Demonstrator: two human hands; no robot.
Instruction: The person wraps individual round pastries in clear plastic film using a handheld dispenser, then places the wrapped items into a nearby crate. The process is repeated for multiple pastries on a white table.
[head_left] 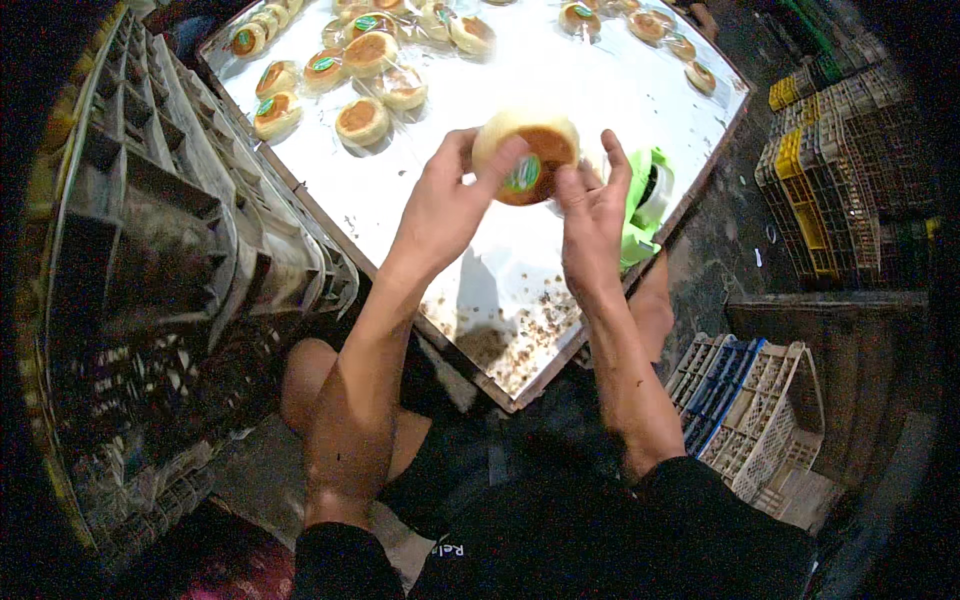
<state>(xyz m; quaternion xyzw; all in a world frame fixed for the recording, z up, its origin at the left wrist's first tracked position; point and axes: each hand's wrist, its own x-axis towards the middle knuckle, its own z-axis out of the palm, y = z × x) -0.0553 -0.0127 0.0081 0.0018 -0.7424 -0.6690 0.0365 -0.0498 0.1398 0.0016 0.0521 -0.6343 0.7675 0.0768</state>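
The left hand (445, 205) clasps a round bun (550, 150) at the frame's centre, its thumb by a green label (523, 175); the right hand (593, 225) meets the bun's lower right edge, though I cannot tell how firmly. The browned face is probably tilted up for pressing the label flat. A lime-green dispenser (638, 243) sits just beside the right hand, likely for easy reach. Clear bags (408, 100) at upper left hold labelled buns; the crates (150, 260) at left show no clear contents.

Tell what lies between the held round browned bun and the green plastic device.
In the head view, the right hand lies between the bun and the device.
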